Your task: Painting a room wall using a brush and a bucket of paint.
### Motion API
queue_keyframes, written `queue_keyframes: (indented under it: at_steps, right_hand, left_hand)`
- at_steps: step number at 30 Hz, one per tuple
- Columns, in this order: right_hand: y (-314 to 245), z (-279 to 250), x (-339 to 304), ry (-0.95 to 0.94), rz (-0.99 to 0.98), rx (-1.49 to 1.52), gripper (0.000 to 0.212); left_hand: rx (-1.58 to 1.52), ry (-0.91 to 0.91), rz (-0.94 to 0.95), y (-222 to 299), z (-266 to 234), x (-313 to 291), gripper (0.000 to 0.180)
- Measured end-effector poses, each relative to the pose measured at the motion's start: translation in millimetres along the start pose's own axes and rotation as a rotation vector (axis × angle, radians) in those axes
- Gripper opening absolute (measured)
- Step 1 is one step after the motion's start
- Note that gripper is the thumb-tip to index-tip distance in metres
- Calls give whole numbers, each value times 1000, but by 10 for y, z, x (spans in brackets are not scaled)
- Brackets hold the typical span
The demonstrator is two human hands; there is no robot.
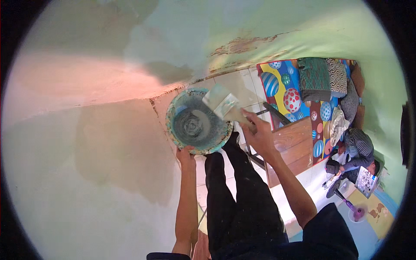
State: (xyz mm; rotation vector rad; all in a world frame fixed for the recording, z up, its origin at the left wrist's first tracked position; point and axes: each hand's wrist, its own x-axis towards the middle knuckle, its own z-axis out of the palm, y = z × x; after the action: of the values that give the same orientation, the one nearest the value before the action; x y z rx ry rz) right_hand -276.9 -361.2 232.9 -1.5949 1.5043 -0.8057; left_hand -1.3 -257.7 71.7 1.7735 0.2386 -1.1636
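My left hand (pixel 186 156) is closed on the near rim of a round, paint-spattered basin (pixel 172 130) with a dull green edge. Inside it, a grey wet mix (pixel 190 123) lies at the bottom. My right hand (pixel 260 135) grips the handle of a wide flat paintbrush (pixel 221 102). Its pale bristles point up and left, over the basin's right rim; whether they touch the rim I cannot tell. The green wall (pixel 125 147) beside the basin carries large darker, damp-looking patches.
A brown wooden folding table (pixel 292 143) with dark legs stands to the right of my legs. Beyond it lies a colourful ball-patterned mat (pixel 281 93) with folded cloths (pixel 314 80). At the far right, another person (pixel 359 147) sits low near a purple fan (pixel 357 212).
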Motion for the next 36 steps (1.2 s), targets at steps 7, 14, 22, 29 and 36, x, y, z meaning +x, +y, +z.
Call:
queue_keyframes:
  at_steps: [7,14,22,29,36]
  right_hand:
    - [-140,118,537,327,-53,86,41]
    - [-11,378,1130,493,-204,250,34]
    - [904,742,761,331,115,179,38]
    - [241,386,947,520,-247,228,37]
    - [49,601,1387,534,-339,308,38]
  left_hand:
    - [-117,-41,-97,-683,-237,639,61]
    - [-216,-8,-163,-1245,-304,1053,48]
    - [-184,-55,-213,-1756,-372,1178,24]
    - [514,-238,207,-2090,-476,1027,29]
    - [-38,38,-108,-2186,-743,1302,26]
